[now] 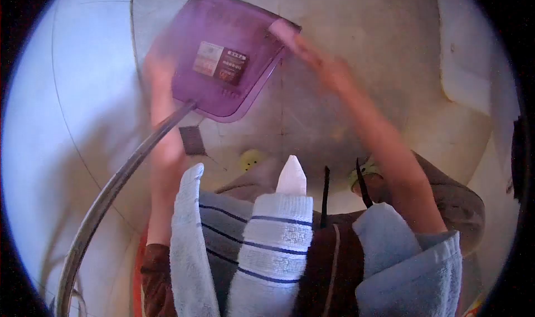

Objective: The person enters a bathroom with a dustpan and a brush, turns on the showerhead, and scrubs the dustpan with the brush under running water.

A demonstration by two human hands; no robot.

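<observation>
A translucent purple dustpan (223, 27) is held up off the floor, with a printed label (221, 62) on its face. Its long grey handle (120, 177) runs down toward the lower left and looks bowed. My left hand (160, 69) grips the dustpan's left side; its fingers are blurred and partly hidden. At the upper right corner, my right hand (329, 71) is closed on a flat pale pink piece (284, 32), which touches the dustpan's edge. Motion smears this piece, so I cannot tell its kind.
Light floor tiles (312, 127) lie below, with a dark square drain cover (192, 141). Yellow-green shoes (251, 161) show near my knees. A striped light-blue towel (273, 244) hangs in front of my chest. A white fixture (468, 49) stands at the right.
</observation>
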